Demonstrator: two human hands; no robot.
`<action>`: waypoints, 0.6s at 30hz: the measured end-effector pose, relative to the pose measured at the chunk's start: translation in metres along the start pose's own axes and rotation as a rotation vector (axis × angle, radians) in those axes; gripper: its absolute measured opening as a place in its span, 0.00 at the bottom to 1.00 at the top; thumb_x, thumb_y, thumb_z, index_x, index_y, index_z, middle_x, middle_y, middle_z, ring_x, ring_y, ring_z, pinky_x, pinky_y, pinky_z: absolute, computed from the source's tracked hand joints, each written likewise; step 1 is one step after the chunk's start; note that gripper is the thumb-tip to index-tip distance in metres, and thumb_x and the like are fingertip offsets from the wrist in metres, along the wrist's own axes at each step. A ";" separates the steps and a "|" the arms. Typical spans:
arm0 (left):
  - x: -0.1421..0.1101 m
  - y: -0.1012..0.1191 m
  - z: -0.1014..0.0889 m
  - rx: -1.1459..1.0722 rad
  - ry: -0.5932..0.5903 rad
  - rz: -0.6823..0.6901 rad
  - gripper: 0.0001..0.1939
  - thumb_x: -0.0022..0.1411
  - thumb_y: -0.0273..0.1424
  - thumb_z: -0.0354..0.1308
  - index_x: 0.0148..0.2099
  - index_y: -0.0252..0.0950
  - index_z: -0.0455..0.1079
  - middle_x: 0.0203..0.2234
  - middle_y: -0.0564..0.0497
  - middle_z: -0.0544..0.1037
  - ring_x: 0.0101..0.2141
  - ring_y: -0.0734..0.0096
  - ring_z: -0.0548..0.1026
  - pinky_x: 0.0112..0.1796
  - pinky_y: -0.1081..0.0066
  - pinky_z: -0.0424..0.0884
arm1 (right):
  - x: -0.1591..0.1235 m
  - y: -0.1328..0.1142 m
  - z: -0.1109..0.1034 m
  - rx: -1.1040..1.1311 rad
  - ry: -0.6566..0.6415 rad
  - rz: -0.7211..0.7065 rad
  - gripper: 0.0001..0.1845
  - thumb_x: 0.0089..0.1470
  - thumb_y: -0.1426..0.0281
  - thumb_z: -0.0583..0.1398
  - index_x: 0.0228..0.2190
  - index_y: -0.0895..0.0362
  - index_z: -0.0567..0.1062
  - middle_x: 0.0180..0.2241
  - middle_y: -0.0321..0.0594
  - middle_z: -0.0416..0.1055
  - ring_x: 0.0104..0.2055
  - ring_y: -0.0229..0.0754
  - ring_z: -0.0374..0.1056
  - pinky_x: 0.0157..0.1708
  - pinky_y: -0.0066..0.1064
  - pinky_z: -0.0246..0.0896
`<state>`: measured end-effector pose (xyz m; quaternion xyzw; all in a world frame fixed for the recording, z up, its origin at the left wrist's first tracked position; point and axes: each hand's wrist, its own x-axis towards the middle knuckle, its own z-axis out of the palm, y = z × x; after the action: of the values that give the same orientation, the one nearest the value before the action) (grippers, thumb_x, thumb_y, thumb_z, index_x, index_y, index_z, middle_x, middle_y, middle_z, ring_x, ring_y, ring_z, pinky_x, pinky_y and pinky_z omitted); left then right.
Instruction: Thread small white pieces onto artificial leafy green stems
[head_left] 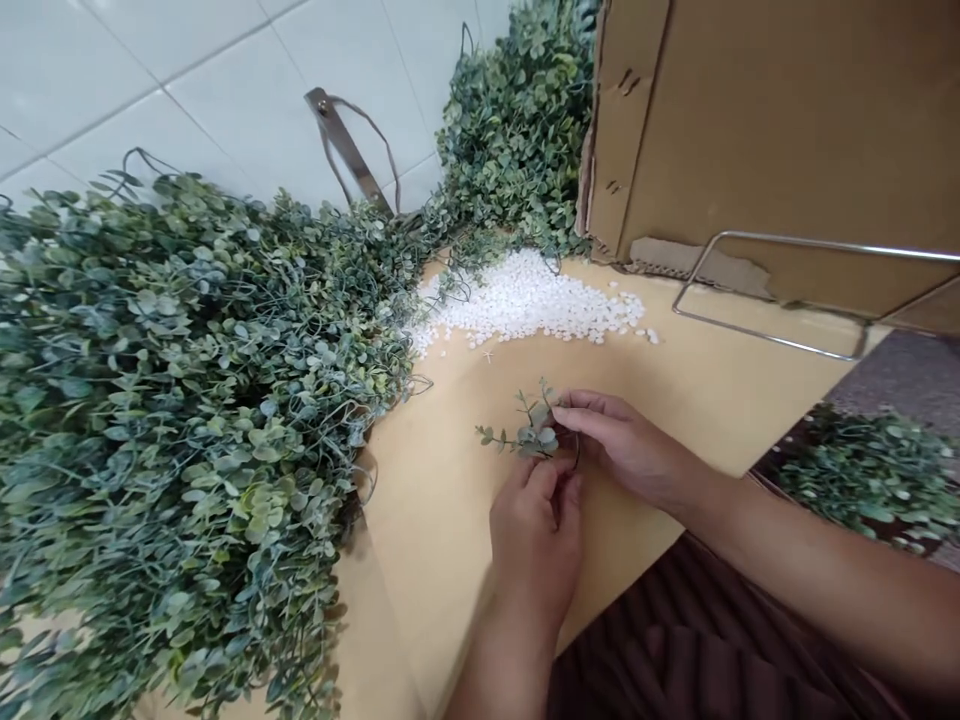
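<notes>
A small artificial eucalyptus sprig (536,438) with round grey-green leaves is held low over the tan work surface. My left hand (536,515) pinches it from below, its fingers closed around the stem. From the right, my right hand (611,435) grips the sprig's upper part between thumb and forefinger. A thin dark stem end loops between the two hands. Just beyond them lies a spread pile of small white plastic pieces (532,300). The exact spot where the fingertips meet the stem is partly hidden.
A large heap of artificial greenery (187,400) covers the left side, and another leafy bunch (517,130) stands behind. At the back right are a cardboard box (780,120) and a bent metal wire frame (772,338). More foliage (877,480) sits low at right. A metal strip (349,150) leans by the tiled wall.
</notes>
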<state>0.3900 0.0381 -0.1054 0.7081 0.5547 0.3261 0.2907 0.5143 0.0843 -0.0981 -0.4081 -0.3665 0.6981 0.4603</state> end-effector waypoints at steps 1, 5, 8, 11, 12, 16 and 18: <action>-0.001 0.000 0.001 0.002 -0.020 0.016 0.10 0.57 0.25 0.52 0.39 0.37 0.73 0.32 0.47 0.77 0.33 0.67 0.75 0.35 0.66 0.72 | -0.003 0.001 -0.002 0.019 0.006 -0.004 0.11 0.44 0.62 0.60 0.23 0.58 0.70 0.22 0.33 0.66 0.27 0.35 0.62 0.31 0.29 0.56; -0.001 -0.001 0.003 0.047 -0.060 0.060 0.13 0.57 0.24 0.51 0.43 0.38 0.73 0.31 0.48 0.77 0.32 0.67 0.75 0.33 0.67 0.72 | -0.010 -0.001 -0.016 -0.067 0.044 -0.060 0.16 0.45 0.59 0.60 0.19 0.58 0.67 0.19 0.32 0.63 0.25 0.34 0.59 0.32 0.30 0.54; 0.002 -0.003 0.001 0.086 -0.067 0.089 0.14 0.58 0.24 0.51 0.45 0.38 0.73 0.31 0.47 0.77 0.32 0.67 0.75 0.33 0.68 0.72 | -0.011 -0.006 -0.027 -0.139 0.082 -0.085 0.16 0.45 0.57 0.60 0.20 0.58 0.66 0.18 0.30 0.60 0.23 0.33 0.57 0.29 0.30 0.53; 0.005 -0.004 0.000 0.112 -0.084 0.124 0.15 0.59 0.26 0.51 0.46 0.38 0.73 0.31 0.47 0.77 0.32 0.68 0.75 0.32 0.70 0.72 | -0.008 -0.011 -0.037 -0.097 0.083 -0.087 0.16 0.44 0.58 0.60 0.22 0.57 0.66 0.18 0.29 0.59 0.21 0.33 0.56 0.25 0.28 0.52; 0.006 -0.004 0.000 0.122 -0.094 0.135 0.15 0.59 0.26 0.50 0.47 0.38 0.72 0.30 0.47 0.77 0.31 0.69 0.75 0.32 0.71 0.71 | -0.008 -0.013 -0.040 -0.070 0.077 -0.075 0.15 0.43 0.58 0.60 0.23 0.57 0.65 0.19 0.30 0.60 0.21 0.32 0.56 0.24 0.28 0.52; 0.009 -0.001 0.004 0.123 -0.122 0.162 0.16 0.61 0.26 0.49 0.49 0.39 0.71 0.29 0.48 0.75 0.31 0.71 0.74 0.32 0.73 0.71 | -0.007 -0.021 -0.056 -0.007 0.073 -0.045 0.14 0.41 0.60 0.61 0.26 0.57 0.67 0.23 0.32 0.64 0.19 0.30 0.55 0.22 0.27 0.52; 0.011 0.000 0.008 0.085 -0.110 0.153 0.15 0.60 0.26 0.50 0.46 0.38 0.73 0.29 0.47 0.76 0.30 0.71 0.74 0.32 0.73 0.71 | -0.007 -0.025 -0.066 -0.005 0.080 -0.051 0.15 0.41 0.61 0.62 0.28 0.58 0.68 0.25 0.32 0.64 0.18 0.28 0.53 0.20 0.26 0.49</action>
<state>0.3982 0.0484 -0.1084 0.7770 0.4955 0.2843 0.2643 0.5845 0.0949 -0.1006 -0.4272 -0.3597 0.6684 0.4912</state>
